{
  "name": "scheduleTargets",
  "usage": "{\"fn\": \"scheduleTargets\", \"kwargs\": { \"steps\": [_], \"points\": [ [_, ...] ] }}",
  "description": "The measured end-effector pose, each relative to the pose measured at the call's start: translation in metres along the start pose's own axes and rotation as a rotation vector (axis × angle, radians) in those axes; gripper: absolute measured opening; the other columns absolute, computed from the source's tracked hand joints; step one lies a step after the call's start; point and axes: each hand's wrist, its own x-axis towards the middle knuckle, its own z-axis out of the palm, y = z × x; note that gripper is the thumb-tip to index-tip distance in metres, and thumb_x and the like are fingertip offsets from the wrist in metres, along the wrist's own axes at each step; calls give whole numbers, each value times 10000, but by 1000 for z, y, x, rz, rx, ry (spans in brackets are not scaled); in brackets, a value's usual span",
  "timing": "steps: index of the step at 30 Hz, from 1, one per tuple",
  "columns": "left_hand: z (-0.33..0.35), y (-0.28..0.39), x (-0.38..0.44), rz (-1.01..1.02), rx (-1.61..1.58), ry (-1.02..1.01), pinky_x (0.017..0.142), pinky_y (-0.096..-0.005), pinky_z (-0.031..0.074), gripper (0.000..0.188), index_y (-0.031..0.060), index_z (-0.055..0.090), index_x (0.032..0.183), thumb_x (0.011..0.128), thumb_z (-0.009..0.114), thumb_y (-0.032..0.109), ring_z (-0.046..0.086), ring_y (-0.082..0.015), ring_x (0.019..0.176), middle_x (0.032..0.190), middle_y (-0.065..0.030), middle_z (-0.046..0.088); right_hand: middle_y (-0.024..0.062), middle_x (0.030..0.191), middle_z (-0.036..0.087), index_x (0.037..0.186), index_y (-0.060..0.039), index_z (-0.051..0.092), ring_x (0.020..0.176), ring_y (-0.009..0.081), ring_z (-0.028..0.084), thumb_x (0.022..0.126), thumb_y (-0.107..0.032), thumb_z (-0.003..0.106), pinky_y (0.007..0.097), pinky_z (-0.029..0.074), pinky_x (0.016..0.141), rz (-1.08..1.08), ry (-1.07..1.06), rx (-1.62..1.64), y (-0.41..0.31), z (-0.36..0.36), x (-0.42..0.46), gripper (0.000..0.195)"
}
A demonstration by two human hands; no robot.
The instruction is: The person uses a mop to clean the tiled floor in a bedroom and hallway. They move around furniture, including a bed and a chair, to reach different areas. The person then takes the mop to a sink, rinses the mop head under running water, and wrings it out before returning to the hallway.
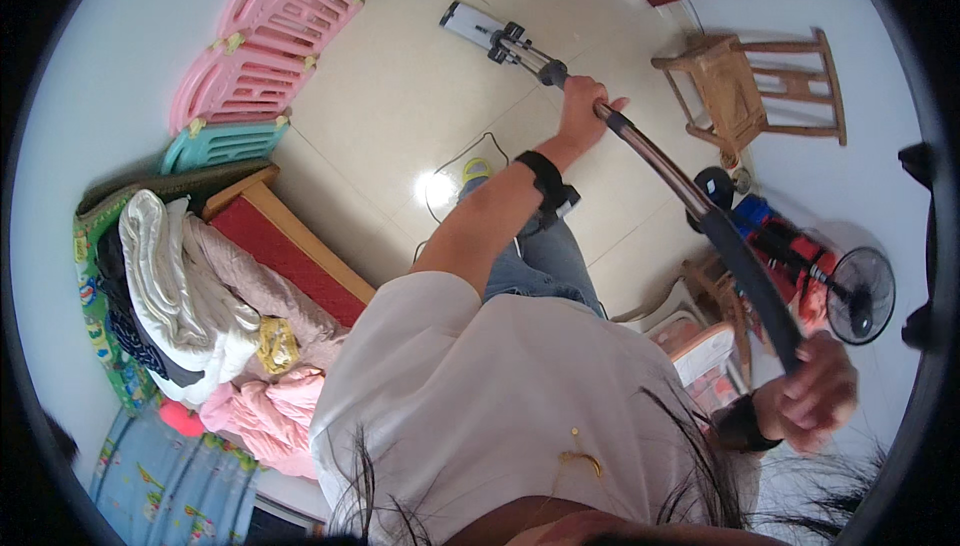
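A sponge mop (475, 26) with a white plate head and a long metal pole runs diagonally from the upper middle to the lower right. My left hand (583, 112) is wrapped around the pole just above the mop's black joint. At the pole's other end, my right hand (817, 396) grips the dark foam handle (754, 283). The mop head is over the tiled floor (375, 95); whether it touches the tiles cannot be told. Both wrists wear black bands. The underside of the mop head is hidden.
Pink plastic fence panels (259, 80) line the wall at left, above a bed (281, 261) heaped with bedding. A wooden chair (727, 95) stands at upper right, with a fan (861, 296) lower down. A thin cable (450, 163) lies near my foot.
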Motion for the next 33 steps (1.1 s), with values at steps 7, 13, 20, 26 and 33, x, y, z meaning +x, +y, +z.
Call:
{"fn": "scheduleTargets", "kwargs": {
  "steps": [7, 13, 20, 26, 33],
  "points": [
    [4, 124, -106, -2, -138, -204, 786, -366, 310, 319, 84, 472, 806, 639, 744, 92, 432, -277, 801, 786, -72, 477, 2, 566, 439, 652, -134, 420, 561, 121, 459, 819, -223, 492, 317, 387, 642, -116, 158, 318, -78, -109, -105, 202],
    [35, 171, -180, -117, -271, -1030, 660, -367, 425, 208, 90, 527, 735, 612, 691, 59, 544, -230, 771, 778, -56, 550, 98, 694, 540, 754, -71, 514, 661, 190, 555, 845, -208, 499, 332, 464, 673, -58, -413, 531, -118, -184, -196, 166],
    [150, 166, -301, 358, -270, -1319, 601, -429, 430, 143, 101, 537, 670, 638, 653, 180, 563, -311, 654, 606, -107, 543, 197, 889, 617, 811, -24, 584, 807, 272, 625, 832, -179, 533, 375, 509, 718, 332, -485, 200, -143, -164, -280, 164],
    [205, 190, -396, 243, -251, -1835, 620, -446, 444, 304, 98, 611, 781, 718, 635, 394, 587, -336, 731, 722, -123, 611, 189, 843, 628, 1288, -14, 380, 710, 263, 617, 716, 68, 513, 364, 487, 695, 1848, -218, -558, -184, -166, -374, 593],
    [192, 191, -430, 354, -210, -1892, 629, -428, 444, 196, 116, 594, 688, 696, 621, 311, 595, -298, 695, 676, -107, 602, 211, 764, 607, 1263, -84, 432, 656, 374, 599, 681, -68, 605, 432, 482, 609, 1794, -528, -810, -170, -134, -455, 608]
  ]
}}
